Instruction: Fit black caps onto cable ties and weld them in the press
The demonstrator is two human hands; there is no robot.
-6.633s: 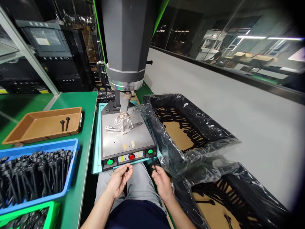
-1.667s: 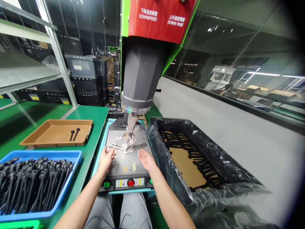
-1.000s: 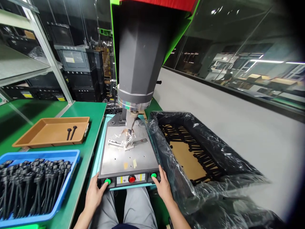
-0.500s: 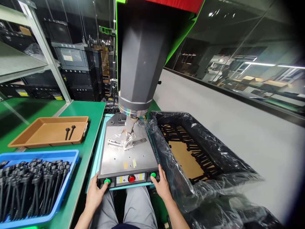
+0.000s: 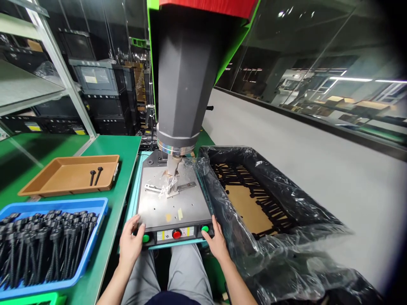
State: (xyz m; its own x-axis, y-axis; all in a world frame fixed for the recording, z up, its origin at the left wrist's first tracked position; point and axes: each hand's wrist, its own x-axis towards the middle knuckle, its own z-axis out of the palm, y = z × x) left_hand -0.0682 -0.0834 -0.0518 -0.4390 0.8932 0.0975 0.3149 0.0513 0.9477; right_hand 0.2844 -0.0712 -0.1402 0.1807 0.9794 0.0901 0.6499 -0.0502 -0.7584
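In front of me stands a press-like machine point(image 5: 181, 76) with a dark grey head over a metal base plate point(image 5: 159, 214). Its tool point(image 5: 174, 163) comes down onto a small fixture point(image 5: 171, 186) wrapped in clear film; whether a part sits in it I cannot tell. My left hand point(image 5: 131, 240) is at the front left corner, thumb and fingers apart, the thumb raised beside the left green button point(image 5: 146, 238). My right hand point(image 5: 217, 240) rests at the right corner, fingers spread along the side, thumb at the right green button point(image 5: 205, 229). A red button point(image 5: 176, 234) lies between them.
Left, on a green table point(image 5: 122, 169), are a brown tray point(image 5: 60, 173) with two black bolt-like parts point(image 5: 98, 176) and a blue tray point(image 5: 103, 207) full of similar parts point(image 5: 47, 245). Right stands a film-lined black crate point(image 5: 280, 186) with rows of black parts around cardboard. A shelf post point(image 5: 68, 80) rises at left.
My left hand has shifted up and its thumb has come off the left green button. My right hand stays at its corner. The view has moved slightly.
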